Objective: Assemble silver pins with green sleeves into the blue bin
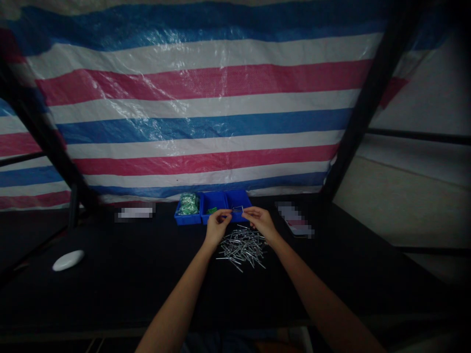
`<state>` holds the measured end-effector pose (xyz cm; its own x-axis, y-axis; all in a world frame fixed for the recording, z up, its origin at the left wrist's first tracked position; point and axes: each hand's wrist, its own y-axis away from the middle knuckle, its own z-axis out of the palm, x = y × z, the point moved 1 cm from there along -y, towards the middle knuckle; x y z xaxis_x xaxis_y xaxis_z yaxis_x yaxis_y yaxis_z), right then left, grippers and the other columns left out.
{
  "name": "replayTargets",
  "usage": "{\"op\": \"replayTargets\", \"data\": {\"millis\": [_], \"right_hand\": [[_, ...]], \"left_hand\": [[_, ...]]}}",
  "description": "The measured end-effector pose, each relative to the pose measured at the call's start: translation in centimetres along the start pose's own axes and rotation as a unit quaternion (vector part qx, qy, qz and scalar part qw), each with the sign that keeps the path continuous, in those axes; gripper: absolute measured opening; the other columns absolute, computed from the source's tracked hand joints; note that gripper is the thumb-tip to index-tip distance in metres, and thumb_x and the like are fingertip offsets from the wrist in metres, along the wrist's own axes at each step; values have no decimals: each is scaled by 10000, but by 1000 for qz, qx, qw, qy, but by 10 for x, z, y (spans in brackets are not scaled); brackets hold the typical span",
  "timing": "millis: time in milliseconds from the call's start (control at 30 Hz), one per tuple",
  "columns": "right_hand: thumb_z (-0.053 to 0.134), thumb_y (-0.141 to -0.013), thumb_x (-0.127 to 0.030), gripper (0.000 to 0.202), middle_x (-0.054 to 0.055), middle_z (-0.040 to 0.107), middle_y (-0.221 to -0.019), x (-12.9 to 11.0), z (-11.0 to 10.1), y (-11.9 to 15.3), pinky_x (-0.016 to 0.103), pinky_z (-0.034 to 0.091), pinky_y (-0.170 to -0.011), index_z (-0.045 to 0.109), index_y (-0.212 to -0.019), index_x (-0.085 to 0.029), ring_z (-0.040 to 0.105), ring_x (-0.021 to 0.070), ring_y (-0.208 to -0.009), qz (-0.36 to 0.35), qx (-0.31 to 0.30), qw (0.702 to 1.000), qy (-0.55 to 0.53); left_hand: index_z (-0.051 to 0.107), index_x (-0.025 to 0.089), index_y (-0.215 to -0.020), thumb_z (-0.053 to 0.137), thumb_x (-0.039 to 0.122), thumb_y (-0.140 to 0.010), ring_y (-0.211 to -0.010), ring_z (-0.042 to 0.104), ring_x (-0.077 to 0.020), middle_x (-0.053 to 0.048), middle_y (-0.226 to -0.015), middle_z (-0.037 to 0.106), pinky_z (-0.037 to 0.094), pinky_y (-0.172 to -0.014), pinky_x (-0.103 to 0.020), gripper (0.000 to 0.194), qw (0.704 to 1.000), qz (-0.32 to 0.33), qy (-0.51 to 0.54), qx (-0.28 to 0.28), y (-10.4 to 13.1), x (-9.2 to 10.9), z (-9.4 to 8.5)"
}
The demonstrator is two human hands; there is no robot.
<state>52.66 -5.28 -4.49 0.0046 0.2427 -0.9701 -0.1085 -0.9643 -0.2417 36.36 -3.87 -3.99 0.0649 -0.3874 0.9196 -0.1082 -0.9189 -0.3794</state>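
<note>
My left hand (217, 228) and my right hand (263, 224) come together in front of the blue bins, both with fingers pinched. Between the fingertips show thin metal rods (237, 209); the left pinch is on their left end. At my right fingertips there is a short bright piece, perhaps a rod's end, too small to tell apart. Just below both hands a loose pile of slim silvery metal rods (243, 248) lies on the black table (147, 284).
Three joined blue bins stand behind the hands: the left bin (189, 220) holds green-and-clear packets (189, 204), the middle bin (213, 198) a small green piece, beside the right bin (238, 197). A phone (296, 220) lies right, a white mouse (68, 260) left. Striped sheeting (206, 132) hangs behind.
</note>
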Motion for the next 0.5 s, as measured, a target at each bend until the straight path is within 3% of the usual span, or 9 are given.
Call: {"op": "replayTargets", "data": {"millis": [233, 500], "right_hand": [[633, -607, -424, 386, 62, 655, -710, 9, -8, -5, 190, 296, -351, 640, -869, -140, 426, 69, -397, 16, 9, 1000, -2], [613, -628, -418, 407, 65, 665, -758, 2, -4, -4, 199, 305, -348, 610, -937, -152, 427, 66, -392, 9, 15, 999, -27]], "left_hand": [[662, 142, -835, 637, 308, -644, -566, 486, -98, -37, -719, 621, 369, -549, -210, 254, 1000, -14, -3, -14, -1, -9, 0], [650, 135, -848, 621, 317, -667, -537, 477, -89, -24, -651, 608, 355, -533, -208, 258, 999, -21, 4, -33, -2, -11, 0]]}}
